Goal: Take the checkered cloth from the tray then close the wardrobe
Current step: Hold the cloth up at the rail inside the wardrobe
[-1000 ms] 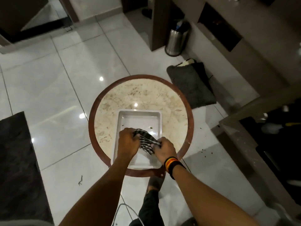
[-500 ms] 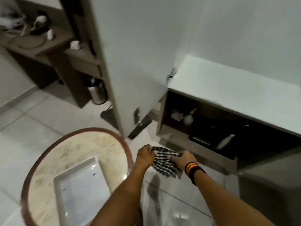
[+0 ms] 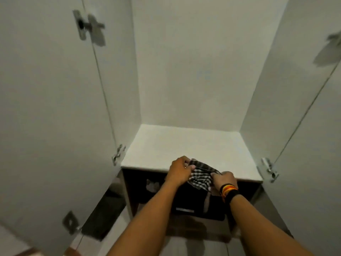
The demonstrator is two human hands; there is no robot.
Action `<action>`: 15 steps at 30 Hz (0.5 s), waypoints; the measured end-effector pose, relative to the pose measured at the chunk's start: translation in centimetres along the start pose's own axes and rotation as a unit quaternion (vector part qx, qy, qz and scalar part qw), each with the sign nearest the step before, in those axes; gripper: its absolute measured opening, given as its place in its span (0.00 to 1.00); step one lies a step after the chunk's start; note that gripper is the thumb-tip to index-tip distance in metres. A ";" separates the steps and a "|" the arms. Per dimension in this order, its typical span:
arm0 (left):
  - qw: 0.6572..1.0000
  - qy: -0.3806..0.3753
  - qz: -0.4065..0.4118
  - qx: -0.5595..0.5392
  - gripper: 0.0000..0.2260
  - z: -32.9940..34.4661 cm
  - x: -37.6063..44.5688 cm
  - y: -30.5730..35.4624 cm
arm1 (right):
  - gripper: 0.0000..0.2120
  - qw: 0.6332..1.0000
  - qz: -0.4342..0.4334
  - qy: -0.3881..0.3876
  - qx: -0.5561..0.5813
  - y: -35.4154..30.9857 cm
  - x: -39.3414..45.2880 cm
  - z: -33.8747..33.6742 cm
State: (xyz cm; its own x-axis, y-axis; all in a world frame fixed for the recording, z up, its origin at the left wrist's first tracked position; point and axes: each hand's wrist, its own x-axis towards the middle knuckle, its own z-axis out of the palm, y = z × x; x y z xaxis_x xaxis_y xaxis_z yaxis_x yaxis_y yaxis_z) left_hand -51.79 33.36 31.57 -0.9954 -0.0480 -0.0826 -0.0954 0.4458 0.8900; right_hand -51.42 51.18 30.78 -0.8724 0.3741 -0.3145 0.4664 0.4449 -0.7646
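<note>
I hold the black-and-white checkered cloth [image 3: 200, 177] bunched between both hands, just above the front edge of the white wardrobe shelf [image 3: 184, 145]. My left hand [image 3: 180, 170] grips its left end. Gripping the right end is my right hand [image 3: 225, 181], which wears a striped wristband. The wardrobe stands open: its left door [image 3: 51, 108] and right door [image 3: 310, 108] are swung out to either side. The tray is out of view.
Below the shelf a dark compartment [image 3: 147, 185] holds dim items, among them a black object with a white label [image 3: 195, 209]. Metal hinges [image 3: 119, 154] sit on both door edges. A corner of the round table [image 3: 72, 252] shows at the bottom left.
The cloth left the tray on the round table, still held by both hands. My view swung right and up; the hands now hold it at the open wardrobe's shelf.
</note>
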 end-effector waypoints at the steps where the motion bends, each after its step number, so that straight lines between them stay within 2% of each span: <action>1: 1.000 0.001 0.024 0.004 0.04 -0.3 1.9 2.1 | 0.16 0.999 -0.002 0.026 0.039 -1.9 1.1 -1.0; 5: 0.994 0.004 0.108 -0.005 0.06 -2.8 7.5 10.0 | 0.10 0.978 -0.061 0.145 0.139 -10.8 4.0 -4.8; 9: 0.975 -0.004 0.219 -0.017 0.10 -7.7 13.4 20.0 | 0.10 0.930 -0.166 0.255 0.204 -23.0 6.4 -9.3; 11: 0.963 -0.013 0.269 0.016 0.13 -10.0 15.4 24.3 | 0.10 0.902 -0.212 0.303 0.223 -28.4 7.5 -11.7; 13: 0.941 -0.014 0.324 0.097 0.16 -13.0 17.1 28.4 | 0.11 0.865 -0.256 0.357 0.242 -33.3 8.2 -14.3; 15: 0.891 0.057 0.402 0.202 0.20 -16.8 19.7 32.8 | 0.11 0.819 -0.302 0.400 0.279 -38.6 8.8 -17.9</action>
State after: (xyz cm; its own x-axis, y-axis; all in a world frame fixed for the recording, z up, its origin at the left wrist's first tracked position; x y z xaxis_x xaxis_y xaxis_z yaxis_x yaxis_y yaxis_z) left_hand -74.40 32.02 66.71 -0.7386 0.3518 0.5750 0.6308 0.6616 0.4055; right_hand -74.47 51.91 67.59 -0.4407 0.7361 0.5137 -0.3491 0.3867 -0.8536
